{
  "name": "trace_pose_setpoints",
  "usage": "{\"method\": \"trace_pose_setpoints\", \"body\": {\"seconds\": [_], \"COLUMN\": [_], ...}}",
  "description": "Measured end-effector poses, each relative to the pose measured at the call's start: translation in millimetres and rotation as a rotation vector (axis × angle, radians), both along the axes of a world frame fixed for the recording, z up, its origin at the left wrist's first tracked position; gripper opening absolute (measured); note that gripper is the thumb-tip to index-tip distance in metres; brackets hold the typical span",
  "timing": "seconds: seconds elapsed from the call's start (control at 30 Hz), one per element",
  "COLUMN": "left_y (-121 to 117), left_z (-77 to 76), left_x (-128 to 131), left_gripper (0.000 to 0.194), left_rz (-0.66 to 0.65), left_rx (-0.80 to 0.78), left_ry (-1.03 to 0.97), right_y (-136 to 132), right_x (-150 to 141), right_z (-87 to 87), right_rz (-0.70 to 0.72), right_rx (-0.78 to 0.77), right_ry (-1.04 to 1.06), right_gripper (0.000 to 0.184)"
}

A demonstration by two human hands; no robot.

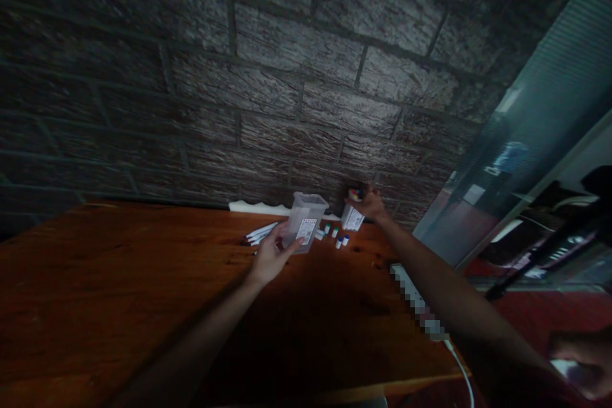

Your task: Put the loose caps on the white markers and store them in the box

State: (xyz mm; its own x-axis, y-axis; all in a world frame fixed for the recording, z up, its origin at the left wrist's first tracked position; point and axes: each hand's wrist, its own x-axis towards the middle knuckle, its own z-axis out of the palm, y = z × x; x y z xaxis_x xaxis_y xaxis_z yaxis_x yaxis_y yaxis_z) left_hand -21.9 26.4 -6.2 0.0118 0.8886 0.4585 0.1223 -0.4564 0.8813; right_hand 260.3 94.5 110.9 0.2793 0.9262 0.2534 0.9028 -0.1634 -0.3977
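Note:
My left hand is closed round the side of a clear plastic container with a printed white label. The container stands upright or nearly so above the wooden table. My right hand is wrapped about the upper part of a second labelled container, which has small coloured tops showing at its mouth. Between the two containers stand several small white cylinders with green or blue ends, among them a blue-ended cylinder and a green-ended cylinder. White marker pens lie left of the clear container, partly behind my left hand.
The wooden table meets a brick wall at the back. A white strip lies along that edge. Under my right forearm is a blurred-out power strip with a white cable. Another person's hand shows at lower right.

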Motion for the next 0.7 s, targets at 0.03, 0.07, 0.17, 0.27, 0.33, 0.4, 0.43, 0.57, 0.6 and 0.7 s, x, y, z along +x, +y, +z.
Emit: {"method": "trace_pose_setpoints", "body": {"seconds": [0.03,0.07,0.17,0.27,0.33,0.4,0.43,0.57,0.6,0.7], "left_y": [0,-1,-2,-1,-1,0,0,0,0,-2], "left_z": [-0.4,-0.5,0.1,-0.2,-1.4,-2.7,-3.2,-4.3,-4.5,-4.2], "left_x": [0,0,0,2,3,4,5,6,6,7], "left_gripper": [0.053,0.053,0.051,0.052,0.052,0.051,0.051,0.051,0.051,0.051], "left_rz": [0.004,0.004,-0.001,0.005,-0.005,-0.034,-0.046,-0.046,-0.042,-0.038], "left_rx": [0.009,0.013,0.007,0.004,0.004,-0.001,-0.007,-0.027,-0.023,0.003], "left_ry": [0.011,0.019,0.020,0.010,0.008,0.007,0.004,-0.015,-0.018,-0.015], "right_y": [2,2,1,0,0,1,0,-10,-16,-44], "right_x": [3,8,35,67,85,98,102,101,95,57], "right_z": [-3.1,-4.4,0.8,8.4,8.2,3.5,0.4,-6.2,-5.9,-6.4], "right_rz": [0.000,-0.001,-0.008,-0.025,-0.032,-0.035,-0.037,-0.089,-0.102,0.009], "right_rx": [-0.003,-0.003,0.001,0.013,0.011,0.000,-0.006,0.007,0.057,0.363], "right_ry": [-0.006,-0.010,-0.031,-0.064,-0.081,-0.085,-0.082,-0.083,-0.095,-0.096], "right_gripper": [0.086,0.081,0.072,0.078,0.083,0.086,0.085,0.086,0.091,0.095]}}
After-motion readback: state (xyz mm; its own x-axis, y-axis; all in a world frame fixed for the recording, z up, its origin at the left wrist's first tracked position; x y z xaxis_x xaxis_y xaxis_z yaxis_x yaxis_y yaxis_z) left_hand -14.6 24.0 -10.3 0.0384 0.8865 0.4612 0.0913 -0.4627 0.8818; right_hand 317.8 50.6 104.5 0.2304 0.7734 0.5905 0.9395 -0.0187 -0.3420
